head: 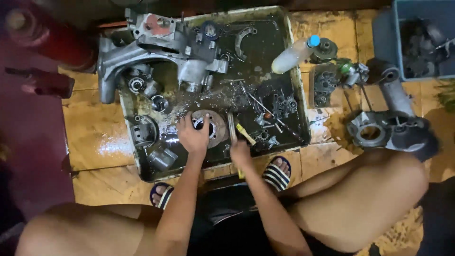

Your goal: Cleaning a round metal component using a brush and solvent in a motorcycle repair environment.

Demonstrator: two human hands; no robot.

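My left hand (193,135) grips a round metal disc-shaped engine part (214,128) lying in dark oily liquid in a large metal tray (290,76). Its fingers curl over the part's central hole. My right hand (240,152) holds a brush with a yellow handle (245,134) just right of the disc, with its flat grey head (231,127) against the disc's edge. I squat at the tray's near edge, with my striped sandals (276,173) under it.
A large grey engine casing (156,52) lies across the tray's far left, with several smaller parts around it. A white bottle with a blue cap (295,54) leans on the right rim. More metal parts (381,128) lie on the wet floor to the right, beside a blue bin (422,38).
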